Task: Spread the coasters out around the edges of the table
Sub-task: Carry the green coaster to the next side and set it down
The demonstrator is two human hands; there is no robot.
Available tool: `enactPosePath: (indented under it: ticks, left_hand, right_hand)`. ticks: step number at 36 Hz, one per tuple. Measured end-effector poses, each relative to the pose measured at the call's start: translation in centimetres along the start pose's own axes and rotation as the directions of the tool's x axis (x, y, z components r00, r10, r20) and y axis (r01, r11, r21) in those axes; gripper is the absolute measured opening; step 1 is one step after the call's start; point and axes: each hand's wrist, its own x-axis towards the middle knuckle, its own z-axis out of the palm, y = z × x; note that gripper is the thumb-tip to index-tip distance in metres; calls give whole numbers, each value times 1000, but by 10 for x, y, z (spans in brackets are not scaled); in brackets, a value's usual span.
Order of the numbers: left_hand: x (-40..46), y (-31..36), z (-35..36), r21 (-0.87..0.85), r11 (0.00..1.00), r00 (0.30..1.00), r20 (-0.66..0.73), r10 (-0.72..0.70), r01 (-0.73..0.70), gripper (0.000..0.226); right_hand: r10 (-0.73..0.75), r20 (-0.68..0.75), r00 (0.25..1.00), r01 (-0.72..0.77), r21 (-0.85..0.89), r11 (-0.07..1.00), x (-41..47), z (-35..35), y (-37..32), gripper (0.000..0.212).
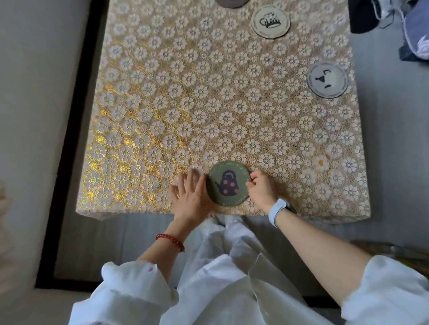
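A green round coaster (228, 183) with a dark teapot picture lies flat near the table's near edge. My right hand (262, 191) pinches its right rim with curled fingers. My left hand (191, 193) rests flat on the cloth, fingers apart, touching the coaster's left rim. A cream coaster (271, 21) with a mug picture lies at the far right. A grey-rimmed coaster (327, 80) sits by the right edge. A dark coaster (231, 2) is cut off at the top.
The table (162, 104) wears a gold and white flower-patterned cloth. Dark clothing and a blue bundle (413, 30) lie on the floor beyond the right edge. A black strip (69, 139) runs along the floor left of the table.
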Motion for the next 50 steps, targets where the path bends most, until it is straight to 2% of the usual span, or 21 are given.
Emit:
enactPosePath:
  ticks: [3,9,16,25,31,43,50]
  left_hand:
    - [4,1,4,8,1000,1000,23,21,-22,88]
    - [6,4,4,36,999,999,32,24,-25,83]
    - [10,5,7,36,999,1000,17,4,-4,84]
    - [10,8,4,38,999,1000,16,-5,4,83]
    - [9,8,4,35,999,1000,16,-3,3,83]
    - [10,8,3,51,999,1000,10,-9,9,85]
    - [7,7,3,101,995,997,81,3,-11,85]
  right_hand:
    - [3,2,1000,-3,6,1000,0,-1,1,20]
    - [-14,-3,1000,14,-6,1000,3,-3,-1,17]
    - [-101,-24,995,98,-76,992,4,-3,1,18]
    - [-139,-34,990,137,-69,988,0,-4,1,37]
    - [-158,13,987,159,-72,985,-6,-1,0,45]
    - [-201,69,977,204,-54,977,-6,-5,2,49]
    - [-195,172,966,220,-141,965,-6,-11,-1,57]
